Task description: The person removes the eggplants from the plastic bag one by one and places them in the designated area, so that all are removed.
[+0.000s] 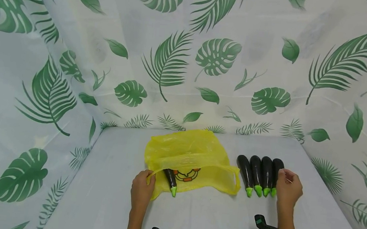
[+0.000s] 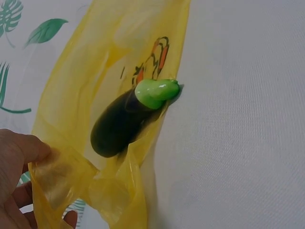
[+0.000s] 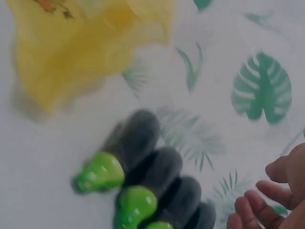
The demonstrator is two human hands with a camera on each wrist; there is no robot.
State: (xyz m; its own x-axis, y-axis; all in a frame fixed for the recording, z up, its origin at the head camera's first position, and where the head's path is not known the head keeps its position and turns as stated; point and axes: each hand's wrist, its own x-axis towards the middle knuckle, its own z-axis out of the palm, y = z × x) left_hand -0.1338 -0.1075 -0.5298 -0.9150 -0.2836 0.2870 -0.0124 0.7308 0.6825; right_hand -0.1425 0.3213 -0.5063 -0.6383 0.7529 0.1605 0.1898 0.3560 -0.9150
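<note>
My left hand (image 1: pixel 142 189) pinches the rim of a yellow plastic bag (image 1: pixel 188 146) near its left corner, holding the mouth partly raised. Inside the mouth lies one eggplant (image 2: pixel 116 125), dark with a bright green stem end (image 1: pixel 173 191) pointing toward me. To the right, several eggplants (image 1: pixel 256 171) lie side by side in a row, green ends toward me. Next to the rightmost eggplant (image 1: pixel 276 173) is my right hand (image 1: pixel 290 187), overlapping it in the head view. Its fingers (image 3: pixel 259 210) are loosely bent with nothing between them in the right wrist view.
All this lies on a white table (image 1: pixel 207 218). A white sheet (image 1: pixel 181 67) printed with green leaves hangs behind the table and along both sides. The bag carries an orange and black print (image 1: pixel 187 175). A dark wrist camera (image 1: pixel 266 225) sits on my right wrist.
</note>
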